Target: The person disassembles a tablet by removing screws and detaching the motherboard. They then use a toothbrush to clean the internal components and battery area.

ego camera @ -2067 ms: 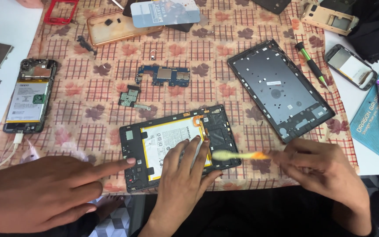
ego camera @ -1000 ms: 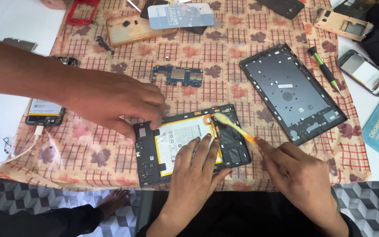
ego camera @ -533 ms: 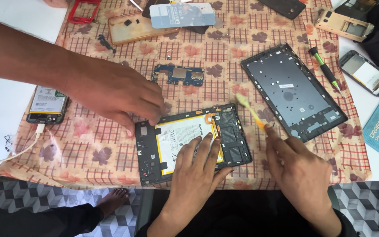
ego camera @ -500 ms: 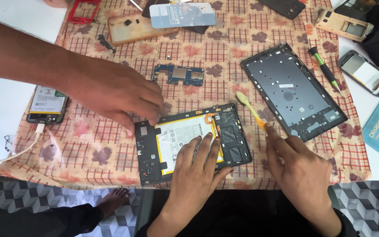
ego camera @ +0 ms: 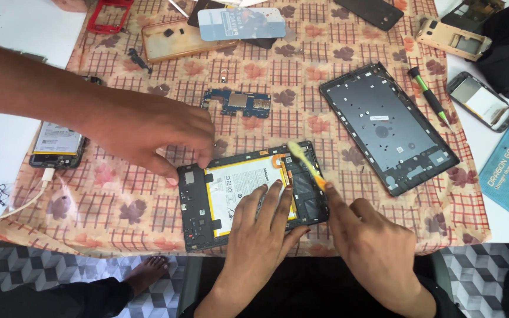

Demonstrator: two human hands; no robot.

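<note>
Yellow-handled and pale-tipped, a small brush [ego camera: 306, 165] is pinched between the fingers of the right hand [ego camera: 372, 247] at the near edge of the table, its bristle end slanting up and away over the right part of an opened tablet [ego camera: 251, 194]. The left hand [ego camera: 260, 235] lies palm down just left of it, fingers together and flat on the tablet's white battery [ego camera: 237, 185], holding nothing, fingertips pointing away from the wearer. The tablet itself sits on a checked, leaf-printed cloth [ego camera: 119, 206], directly under both hands.

Beyond the left fingertips and to their left, another person's hand [ego camera: 148, 132] reaches in from the left edge, fingers curled downward, their tips touching the tablet's far left corner; its forearm crosses over an opened phone [ego camera: 57, 144] with a white cable plugged in. Farther out from the brush tip, to the right, lies a dark back cover [ego camera: 387, 126], inner side up, with a green-handled screwdriver [ego camera: 428, 97] just past its far right edge. Straight ahead of the fingertips, well apart, rests a blue circuit board [ego camera: 240, 103]. At the far edge are a tan phone case [ego camera: 175, 38] and a light blue card [ego camera: 240, 23].
</note>
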